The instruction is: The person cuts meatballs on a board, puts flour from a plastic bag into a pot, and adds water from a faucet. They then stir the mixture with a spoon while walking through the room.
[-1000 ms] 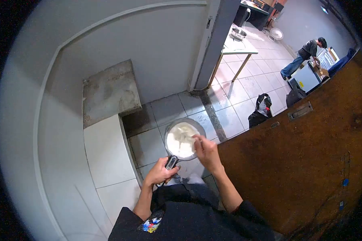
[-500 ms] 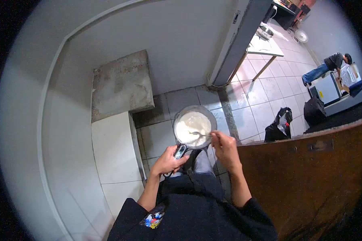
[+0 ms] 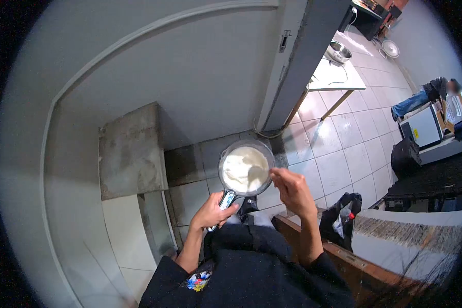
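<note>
My left hand (image 3: pixel 212 212) is closed around the handle (image 3: pixel 226 200) of a pan (image 3: pixel 270 184), which I hold in front of my body above the floor. Inside the pan lies a thick, creamy white mixture (image 3: pixel 238 167) with a folded, uneven surface. At the pan's right rim, my right hand (image 3: pixel 294 193) has its fingers pinched together on a spoon. The spoon itself is hard to make out now; its bowl seems sunk in the mixture, where a shadow falls.
A wooden door (image 3: pixel 339 256) stands close on my right, beside a black bag (image 3: pixel 339 220). Left is a concrete block (image 3: pixel 128 154). Past the doorway are a white table (image 3: pixel 344 77) with a metal pot (image 3: pixel 339 52) and a person (image 3: pixel 431 97) bending over a white appliance (image 3: pixel 421 127).
My view has shifted forward toward the doorway, and the wooden door now shows edge-on. The spoon has moved within the mixture and shows less. Both hands keep their holds.
</note>
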A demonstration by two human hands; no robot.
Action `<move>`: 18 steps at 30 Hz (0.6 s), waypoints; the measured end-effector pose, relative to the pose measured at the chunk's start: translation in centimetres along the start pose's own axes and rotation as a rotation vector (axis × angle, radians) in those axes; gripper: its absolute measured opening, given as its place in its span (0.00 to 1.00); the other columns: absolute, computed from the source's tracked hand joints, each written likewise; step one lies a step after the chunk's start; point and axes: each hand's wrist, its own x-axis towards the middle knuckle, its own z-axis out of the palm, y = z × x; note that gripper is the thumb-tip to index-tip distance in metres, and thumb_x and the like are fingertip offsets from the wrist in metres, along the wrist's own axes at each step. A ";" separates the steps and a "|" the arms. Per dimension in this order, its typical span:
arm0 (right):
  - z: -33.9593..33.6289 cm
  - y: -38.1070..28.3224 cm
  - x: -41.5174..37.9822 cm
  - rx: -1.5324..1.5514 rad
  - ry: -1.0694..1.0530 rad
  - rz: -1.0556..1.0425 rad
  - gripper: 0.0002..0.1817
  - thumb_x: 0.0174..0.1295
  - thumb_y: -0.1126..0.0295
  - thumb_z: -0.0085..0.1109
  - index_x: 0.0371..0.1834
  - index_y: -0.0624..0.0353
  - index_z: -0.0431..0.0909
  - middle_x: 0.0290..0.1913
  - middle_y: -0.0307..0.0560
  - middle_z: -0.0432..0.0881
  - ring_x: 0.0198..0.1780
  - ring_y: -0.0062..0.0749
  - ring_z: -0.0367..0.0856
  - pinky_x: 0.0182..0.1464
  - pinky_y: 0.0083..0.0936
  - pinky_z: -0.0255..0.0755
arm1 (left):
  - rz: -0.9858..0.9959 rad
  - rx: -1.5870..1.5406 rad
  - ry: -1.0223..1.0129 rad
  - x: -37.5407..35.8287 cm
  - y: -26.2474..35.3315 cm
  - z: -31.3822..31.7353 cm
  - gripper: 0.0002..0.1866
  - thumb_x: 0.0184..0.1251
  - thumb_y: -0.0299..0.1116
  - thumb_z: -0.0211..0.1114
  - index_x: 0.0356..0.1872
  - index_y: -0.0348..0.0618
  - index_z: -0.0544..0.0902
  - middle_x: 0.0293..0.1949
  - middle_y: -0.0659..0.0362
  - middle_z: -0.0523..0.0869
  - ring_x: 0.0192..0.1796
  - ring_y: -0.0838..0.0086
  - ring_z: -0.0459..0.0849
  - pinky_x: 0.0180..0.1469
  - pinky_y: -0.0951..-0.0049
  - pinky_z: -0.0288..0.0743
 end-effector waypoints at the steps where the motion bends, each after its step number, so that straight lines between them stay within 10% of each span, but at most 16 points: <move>1: -1.1 0.5 1.7 0.000 0.003 -0.052 0.09 0.60 0.82 0.55 0.43 0.68 0.77 0.30 0.54 0.81 0.30 0.45 0.81 0.34 0.30 0.74 | -0.007 0.018 0.023 1.3 1.2 0.6 0.12 0.62 0.34 0.67 0.27 0.39 0.74 0.14 0.64 0.74 0.11 0.82 0.70 0.13 0.78 0.64; 6: -5.1 4.8 9.5 -0.149 0.019 -0.292 0.12 0.59 0.82 0.54 0.46 0.67 0.76 0.34 0.54 0.78 0.35 0.47 0.79 0.37 0.35 0.71 | -0.012 0.007 -0.031 8.1 5.1 1.9 0.12 0.62 0.33 0.67 0.26 0.40 0.74 0.14 0.64 0.75 0.11 0.83 0.70 0.13 0.78 0.63; 18: -15.2 14.6 12.9 -0.333 0.313 0.000 0.05 0.65 0.79 0.50 0.40 0.69 0.73 0.30 0.59 0.78 0.30 0.56 0.78 0.32 0.40 0.71 | 0.039 0.055 -0.239 26.1 15.0 5.1 0.11 0.64 0.31 0.64 0.29 0.38 0.71 0.14 0.65 0.73 0.12 0.83 0.71 0.13 0.78 0.64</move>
